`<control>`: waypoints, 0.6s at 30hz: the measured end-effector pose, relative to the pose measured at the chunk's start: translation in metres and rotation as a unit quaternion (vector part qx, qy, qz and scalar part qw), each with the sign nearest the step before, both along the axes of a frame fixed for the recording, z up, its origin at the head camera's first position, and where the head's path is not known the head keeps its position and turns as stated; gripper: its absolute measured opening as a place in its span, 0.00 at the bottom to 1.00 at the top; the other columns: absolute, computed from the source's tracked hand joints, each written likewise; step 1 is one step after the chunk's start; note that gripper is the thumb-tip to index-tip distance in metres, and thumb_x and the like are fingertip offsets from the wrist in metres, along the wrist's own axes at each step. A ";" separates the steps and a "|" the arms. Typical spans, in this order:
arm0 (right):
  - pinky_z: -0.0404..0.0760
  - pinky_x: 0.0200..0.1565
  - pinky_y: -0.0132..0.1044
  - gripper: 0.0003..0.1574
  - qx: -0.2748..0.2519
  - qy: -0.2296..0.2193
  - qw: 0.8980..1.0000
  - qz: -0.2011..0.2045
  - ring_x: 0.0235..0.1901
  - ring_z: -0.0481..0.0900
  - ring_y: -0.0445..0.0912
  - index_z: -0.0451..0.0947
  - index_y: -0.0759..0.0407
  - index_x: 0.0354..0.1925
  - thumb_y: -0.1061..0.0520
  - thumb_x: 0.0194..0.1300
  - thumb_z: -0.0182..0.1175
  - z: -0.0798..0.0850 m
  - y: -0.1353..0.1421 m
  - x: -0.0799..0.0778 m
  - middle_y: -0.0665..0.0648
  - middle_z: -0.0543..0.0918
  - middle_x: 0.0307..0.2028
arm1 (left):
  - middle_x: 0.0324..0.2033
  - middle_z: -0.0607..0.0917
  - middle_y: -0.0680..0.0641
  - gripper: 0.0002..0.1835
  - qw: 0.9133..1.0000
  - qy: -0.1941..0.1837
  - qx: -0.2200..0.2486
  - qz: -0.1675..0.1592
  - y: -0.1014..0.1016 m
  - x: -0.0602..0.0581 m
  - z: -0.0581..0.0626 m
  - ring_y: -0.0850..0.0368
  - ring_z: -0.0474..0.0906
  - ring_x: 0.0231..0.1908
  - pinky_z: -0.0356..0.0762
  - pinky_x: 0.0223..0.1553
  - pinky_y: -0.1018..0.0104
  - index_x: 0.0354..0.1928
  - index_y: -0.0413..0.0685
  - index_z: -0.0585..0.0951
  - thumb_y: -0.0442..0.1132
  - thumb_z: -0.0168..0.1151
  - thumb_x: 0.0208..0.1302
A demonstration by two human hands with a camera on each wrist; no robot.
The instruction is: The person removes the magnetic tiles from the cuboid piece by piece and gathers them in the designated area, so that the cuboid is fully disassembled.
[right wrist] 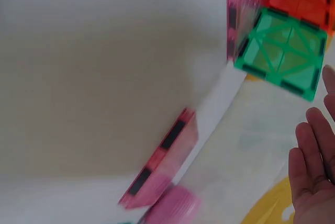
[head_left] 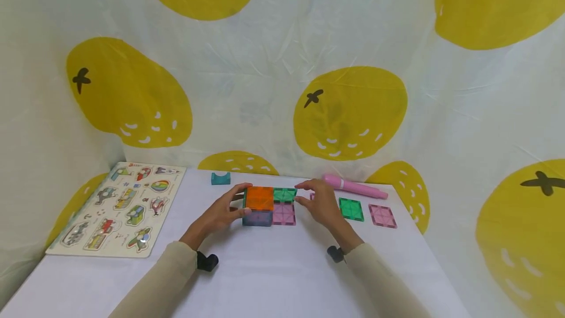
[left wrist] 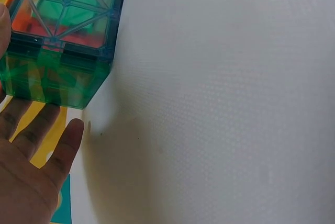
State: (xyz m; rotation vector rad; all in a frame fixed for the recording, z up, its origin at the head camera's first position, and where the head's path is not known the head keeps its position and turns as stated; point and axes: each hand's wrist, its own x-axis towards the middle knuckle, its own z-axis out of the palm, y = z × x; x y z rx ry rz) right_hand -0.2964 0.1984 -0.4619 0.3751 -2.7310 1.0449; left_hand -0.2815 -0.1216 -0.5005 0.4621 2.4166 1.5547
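Observation:
My left hand (head_left: 224, 210) grips a box of see-through magnetic tiles, thumb at the front and fingers behind its left side. It has an orange tile (head_left: 259, 198) on top, a bluish tile (left wrist: 65, 9) in front and a green side tile (left wrist: 47, 80). To the right of the orange tile, a green tile (right wrist: 285, 51) lies level with it. Below that tile's front edge stands a pink tile (head_left: 284, 214). My right hand (head_left: 321, 202) is beside the green tile's right edge, thumb and index finger spread; whether they touch it I cannot tell.
Right of the box lie a green tile (head_left: 351, 209) and a pink tile (head_left: 383, 216); another pink tile (right wrist: 162, 161) is partly behind my right hand. A pink rod-shaped thing (head_left: 357, 187) and a teal notched block (head_left: 220, 178) lie farther back. A picture puzzle board (head_left: 116, 210) is at left.

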 end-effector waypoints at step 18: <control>0.85 0.51 0.47 0.07 0.095 0.077 0.992 0.038 0.43 0.82 0.49 0.93 0.53 0.42 0.60 0.64 0.76 -0.003 -0.036 -0.025 0.51 0.90 0.36 | 0.84 0.58 0.46 0.43 1.000 0.003 -0.010 0.005 0.001 0.000 0.000 0.37 0.60 0.81 0.70 0.75 0.38 0.83 0.67 0.59 0.44 0.70 0.73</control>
